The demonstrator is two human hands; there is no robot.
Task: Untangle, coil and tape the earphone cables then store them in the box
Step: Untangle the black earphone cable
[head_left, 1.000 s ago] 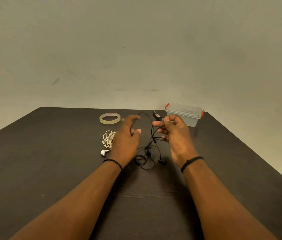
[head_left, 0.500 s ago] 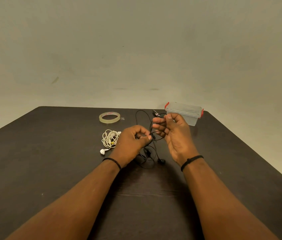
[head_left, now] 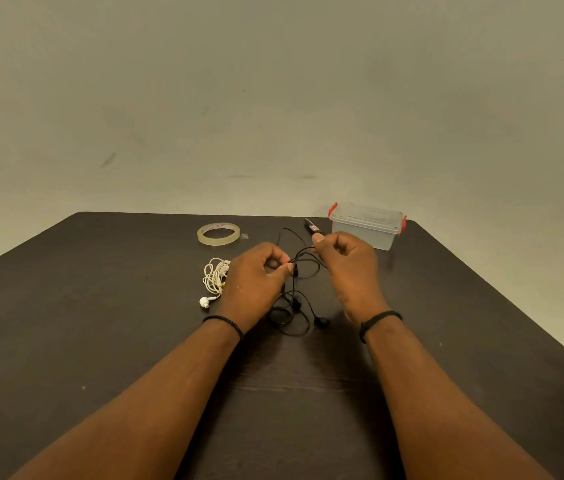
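Right now, in the head view, I am in the untangling step, working on the black earphone cable [head_left: 296,299] at the centre of the frame; my left hand [head_left: 256,282] has its fingers curled and pinches a strand of it between thumb and fingertip, while my right hand [head_left: 349,268], a little higher and to the right, pinches another strand near its own fingertips, so a short run of cable hangs taut between the two; below them the rest of the cable lies in loose, crossing loops on the dark table [head_left: 100,341], with one earbud [head_left: 322,322] resting lower right of the heap; the white earphone cable [head_left: 214,277] sits bunched just left of my left hand, not yet touched as far as I can judge; the tape roll [head_left: 218,233] lies flat further up, and the clear box [head_left: 367,225] with red clips stands closed at the upper right, just beyond my right hand; nothing is coiled or taped yet, so I judge the task to be early; next I would need to draw the hands apart gently and feed the free end through the crossing loops, without pulling a knot tight.
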